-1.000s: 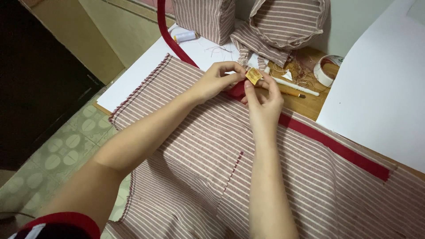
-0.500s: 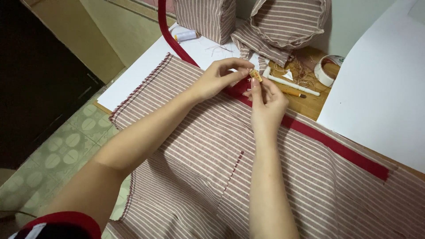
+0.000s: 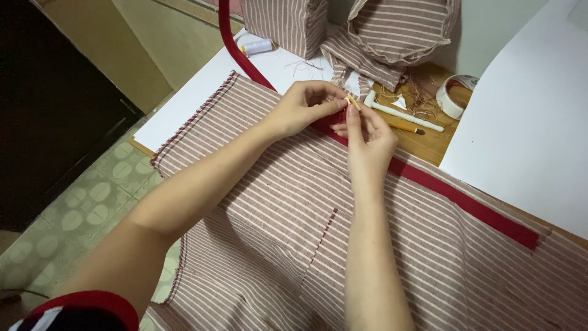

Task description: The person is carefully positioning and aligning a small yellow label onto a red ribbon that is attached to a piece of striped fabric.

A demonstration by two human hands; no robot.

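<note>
Thing in hand: a small tan clip [image 3: 352,102], thin and stick-like from this view, sat at the top edge of the dark red binding strip [image 3: 429,181], far centre of the table [image 3: 429,144].
Left hand: the left hand [image 3: 303,109] came in from the left, its fingers [image 3: 331,105] curled and pinched on the red strip and the fold of striped cloth [image 3: 288,202] just beside the clip.
Right hand: the right hand [image 3: 367,138] reached up from the near side, thumb and forefinger closed on the clip itself.
Which way the clip lay from the fingers: it stood at the very tips of the right fingers, on their far side, and just right of the left fingertips; both hands met there, the right one having the grip.
Clip's long axis: it ran from near-right to far-left, tilted, the free end pointing far and left; whether its mouth was open could not be told.
Strip's long axis: the red strip ran from far left, under the hands, down to the near right across the cloth.
Nearby: a white pen-like tool [image 3: 404,115], a roll of tape [image 3: 456,95] and a spool of thread [image 3: 257,46] lay farther off.
</note>
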